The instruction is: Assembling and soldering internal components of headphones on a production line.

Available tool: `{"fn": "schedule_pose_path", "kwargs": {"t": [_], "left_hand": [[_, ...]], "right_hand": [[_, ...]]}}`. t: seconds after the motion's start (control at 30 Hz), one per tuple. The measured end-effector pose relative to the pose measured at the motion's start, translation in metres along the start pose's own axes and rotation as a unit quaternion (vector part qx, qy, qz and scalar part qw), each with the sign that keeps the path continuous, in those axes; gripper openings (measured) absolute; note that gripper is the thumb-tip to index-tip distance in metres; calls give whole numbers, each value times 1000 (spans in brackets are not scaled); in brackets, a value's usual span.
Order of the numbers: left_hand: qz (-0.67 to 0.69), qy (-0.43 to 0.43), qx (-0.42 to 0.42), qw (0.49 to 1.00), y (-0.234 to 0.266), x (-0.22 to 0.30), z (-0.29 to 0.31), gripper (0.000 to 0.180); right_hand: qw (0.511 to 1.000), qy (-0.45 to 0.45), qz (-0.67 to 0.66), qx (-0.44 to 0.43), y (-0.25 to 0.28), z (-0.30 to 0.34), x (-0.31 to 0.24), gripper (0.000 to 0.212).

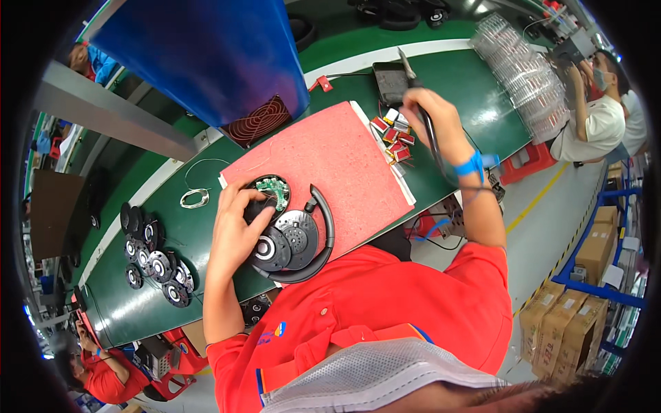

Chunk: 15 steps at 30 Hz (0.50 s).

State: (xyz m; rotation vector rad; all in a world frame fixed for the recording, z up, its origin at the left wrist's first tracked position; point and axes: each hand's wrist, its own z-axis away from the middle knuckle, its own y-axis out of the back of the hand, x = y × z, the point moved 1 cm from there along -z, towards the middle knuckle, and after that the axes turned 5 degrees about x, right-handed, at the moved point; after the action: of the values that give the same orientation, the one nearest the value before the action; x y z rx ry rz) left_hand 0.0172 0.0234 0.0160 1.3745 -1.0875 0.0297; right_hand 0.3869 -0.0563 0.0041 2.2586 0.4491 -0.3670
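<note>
My left hand is closed around a black headphone ear cup, with a green circuit board and thin wires showing in it. Beside it, on the pink mat, lies the black headband in a curve around a round black speaker part and a speaker driver. My right hand, raised to the right, grips a soldering iron by its handle, its tip pointing away from me. The iron's tip is near a dark tray; whether they touch I cannot tell.
Several small red-and-white battery packs lie at the mat's right edge. Loose speaker drivers cluster on the green table at left, below a wire coil. A blue fan box stands behind. Stacked clear trays are at far right.
</note>
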Motion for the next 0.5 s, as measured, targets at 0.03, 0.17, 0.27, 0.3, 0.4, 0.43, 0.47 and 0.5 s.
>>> {"fn": "schedule_pose_path", "kwargs": {"t": [0.03, 0.17, 0.27, 0.3, 0.4, 0.43, 0.47, 0.5], "left_hand": [[-28, 6, 9, 1000, 3, 6, 7, 27], [-136, -8, 42, 990, 14, 32, 40, 40], [-105, -19, -13, 994, 12, 38, 59, 59], [-109, -41, -16, 993, 12, 37, 60, 55], [-71, -92, -9, 993, 15, 23, 58, 46], [-59, -71, -19, 996, 14, 17, 57, 44], [-79, -81, -18, 993, 14, 18, 56, 45], [-96, -97, -22, 990, 14, 18, 53, 46]], "right_hand": [[1000, -3, 4, 1, 5, 18, 0, 24], [999, -25, 32, -27, 10, 55, -11, 28], [999, -29, 1, -29, 2, 65, -14, 29], [999, -32, -11, -15, -1, 67, -15, 30], [999, -39, 8, -23, -1, 70, -11, 35], [999, -24, 14, -16, -3, 69, -10, 34], [999, -13, 19, -26, -3, 66, -13, 34], [999, -6, 30, -33, -2, 63, -14, 33]]}}
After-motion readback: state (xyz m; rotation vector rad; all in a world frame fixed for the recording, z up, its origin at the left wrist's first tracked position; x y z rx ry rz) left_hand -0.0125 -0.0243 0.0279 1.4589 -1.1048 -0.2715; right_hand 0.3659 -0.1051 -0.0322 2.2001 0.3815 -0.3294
